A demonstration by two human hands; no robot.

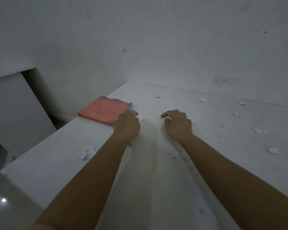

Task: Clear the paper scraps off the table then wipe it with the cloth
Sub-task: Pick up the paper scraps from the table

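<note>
Both bare forearms reached forward from the bottom of the view over the white table [206, 146], whose left edge ran diagonally from near left to the far wall, with tiled floor [5, 188] below it. No writing or label could be read on anything. At the left edge, the left hand [127, 124] hovered with fingers curled, pinching a small white scrap [140, 118] at its fingertips, its knuckles just overlapping the near corner of the cloth [103, 112]. That cloth lay folded flat, salmon-orange with a thin blue hem, close to the table's left edge. Across a bare strip of tabletop, the right hand [177, 124] was loosely curled with fingertips down on the surface; whether it grasped anything I could not tell. Torn white paper scraps [259, 131] lay scattered, mostly to the right and toward the far wall, with a crumpled cluster [86, 152] near the left edge beside the left forearm.
</note>
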